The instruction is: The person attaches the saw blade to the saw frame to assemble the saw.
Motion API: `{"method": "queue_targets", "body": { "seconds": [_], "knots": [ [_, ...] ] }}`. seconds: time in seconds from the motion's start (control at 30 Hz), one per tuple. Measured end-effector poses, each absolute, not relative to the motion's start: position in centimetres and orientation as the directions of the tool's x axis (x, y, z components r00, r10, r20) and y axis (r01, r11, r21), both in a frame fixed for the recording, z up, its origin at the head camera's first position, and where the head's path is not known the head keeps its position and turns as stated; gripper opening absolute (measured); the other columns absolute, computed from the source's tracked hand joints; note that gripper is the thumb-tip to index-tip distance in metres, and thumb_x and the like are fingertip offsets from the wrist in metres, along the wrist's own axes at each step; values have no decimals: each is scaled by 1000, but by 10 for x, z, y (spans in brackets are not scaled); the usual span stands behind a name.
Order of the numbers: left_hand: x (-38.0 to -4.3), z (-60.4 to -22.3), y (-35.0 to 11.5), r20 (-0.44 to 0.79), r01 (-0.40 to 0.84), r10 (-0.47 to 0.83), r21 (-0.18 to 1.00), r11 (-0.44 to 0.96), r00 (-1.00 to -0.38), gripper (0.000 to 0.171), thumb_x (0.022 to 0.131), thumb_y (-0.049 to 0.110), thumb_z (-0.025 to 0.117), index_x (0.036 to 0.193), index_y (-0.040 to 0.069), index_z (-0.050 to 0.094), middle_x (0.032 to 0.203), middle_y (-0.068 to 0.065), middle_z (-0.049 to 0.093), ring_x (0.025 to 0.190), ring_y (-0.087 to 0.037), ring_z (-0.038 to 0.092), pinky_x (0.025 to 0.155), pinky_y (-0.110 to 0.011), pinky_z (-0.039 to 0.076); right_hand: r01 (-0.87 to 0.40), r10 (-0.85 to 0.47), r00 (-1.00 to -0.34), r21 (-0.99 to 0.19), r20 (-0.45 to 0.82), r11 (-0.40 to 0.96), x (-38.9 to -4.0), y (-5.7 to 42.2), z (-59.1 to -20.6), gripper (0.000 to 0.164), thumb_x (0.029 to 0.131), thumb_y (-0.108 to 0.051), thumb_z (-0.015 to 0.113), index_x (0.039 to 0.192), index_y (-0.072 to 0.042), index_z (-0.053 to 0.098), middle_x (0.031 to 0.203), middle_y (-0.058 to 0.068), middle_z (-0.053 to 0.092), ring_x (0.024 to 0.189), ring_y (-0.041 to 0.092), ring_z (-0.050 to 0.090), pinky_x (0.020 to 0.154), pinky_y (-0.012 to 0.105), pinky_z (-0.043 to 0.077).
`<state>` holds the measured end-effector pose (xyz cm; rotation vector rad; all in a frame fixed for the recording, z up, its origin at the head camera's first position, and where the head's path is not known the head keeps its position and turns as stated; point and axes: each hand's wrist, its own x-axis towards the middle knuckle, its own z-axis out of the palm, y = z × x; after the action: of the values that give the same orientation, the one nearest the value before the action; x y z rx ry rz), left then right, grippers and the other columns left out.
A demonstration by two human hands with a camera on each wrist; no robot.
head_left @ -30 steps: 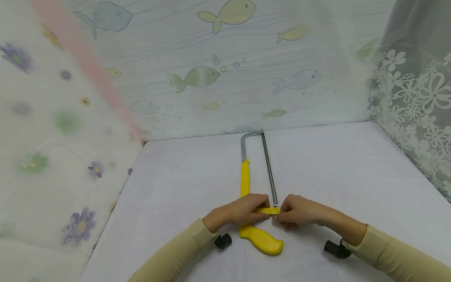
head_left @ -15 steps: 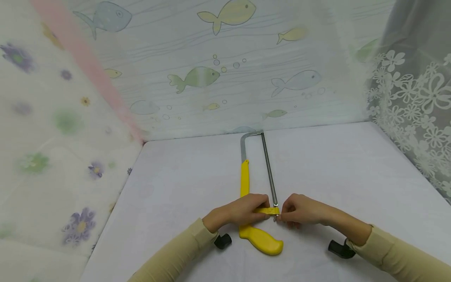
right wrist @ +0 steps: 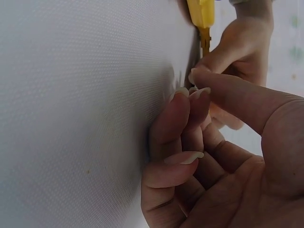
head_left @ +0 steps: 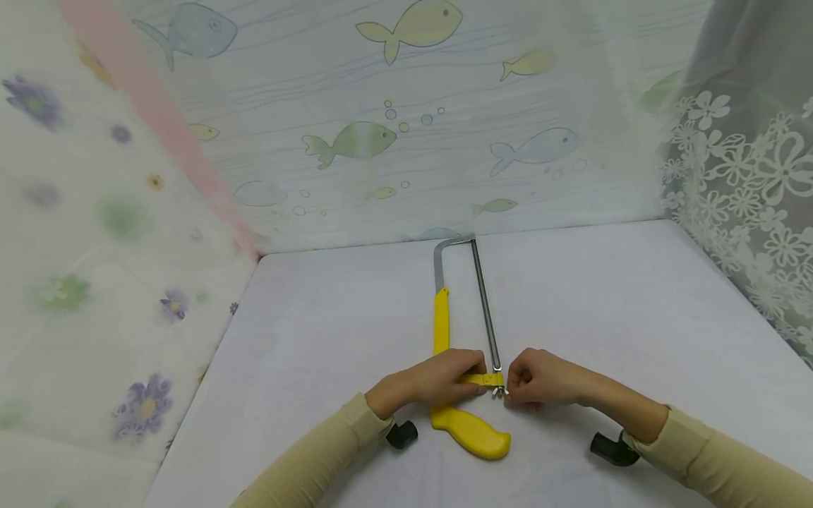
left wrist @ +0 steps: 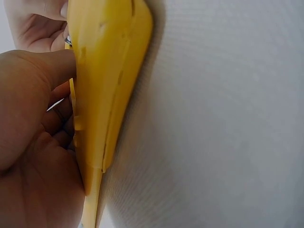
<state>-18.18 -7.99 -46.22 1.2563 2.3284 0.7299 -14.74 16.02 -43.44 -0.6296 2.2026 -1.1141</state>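
Note:
A hacksaw [head_left: 442, 321] with a yellow handle lies on the white table, its grey metal bow at the far end. My left hand [head_left: 438, 375] grips the saw's yellow crosspiece near the blade's lower end; the left wrist view shows that thumb beside the yellow handle [left wrist: 109, 71]. A small metal wing nut [head_left: 498, 392] sticks out below the crosspiece. From the right, my right hand [head_left: 552, 379] has curled fingers and thumb at one wing of it. In the right wrist view, the fingertips [right wrist: 180, 95] and thumb nearly hide the nut.
White cloth covers the table [head_left: 330, 303]. Behind it hangs a curtain [head_left: 438, 169] printed with fish, with flowered fabric [head_left: 95, 282] at left and a lace curtain [head_left: 749, 176] at right. Black wrist mounts [head_left: 401, 434] sit under both forearms.
My right fingers have shifted slightly right, and the wing nut, hidden at first, now shows both wings, turned to a new angle. My left hand and the hacksaw stay in place.

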Motion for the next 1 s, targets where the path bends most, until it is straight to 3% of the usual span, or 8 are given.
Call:
{"method": "queue_targets", "body": {
  "seconds": [0.3, 0.47, 1.0],
  "knots": [
    [-184, -461, -81, -105, 643, 849, 606, 468, -518, 10, 102, 21, 66, 105, 15, 58, 95, 9, 58, 83, -4, 50, 76, -14, 43, -153, -631, -714, -811, -304, 564, -149, 155, -433, 25, 88, -23, 78, 70, -8, 70, 57, -2, 56, 53, 9, 46, 51, 23, 35],
    [-185, -461, -81, -108, 643, 851, 608, 465, -513, 10, 102, 21, 66, 105, 15, 58, 96, 9, 58, 83, -3, 50, 76, -14, 43, -144, -621, -719, -807, -312, 573, -150, 152, -433, 33, 89, -29, 78, 66, -6, 70, 57, -2, 58, 54, 10, 48, 51, 24, 37],
    [-184, -460, -81, -108, 638, 855, 621, 456, -507, 9, 102, 20, 65, 105, 15, 57, 94, 8, 58, 83, -4, 50, 75, -14, 42, -102, -588, -734, -801, -340, 590, -149, 148, -432, 35, 94, -31, 74, 69, -6, 72, 60, 2, 65, 53, 12, 54, 51, 26, 43]
  ]
}}
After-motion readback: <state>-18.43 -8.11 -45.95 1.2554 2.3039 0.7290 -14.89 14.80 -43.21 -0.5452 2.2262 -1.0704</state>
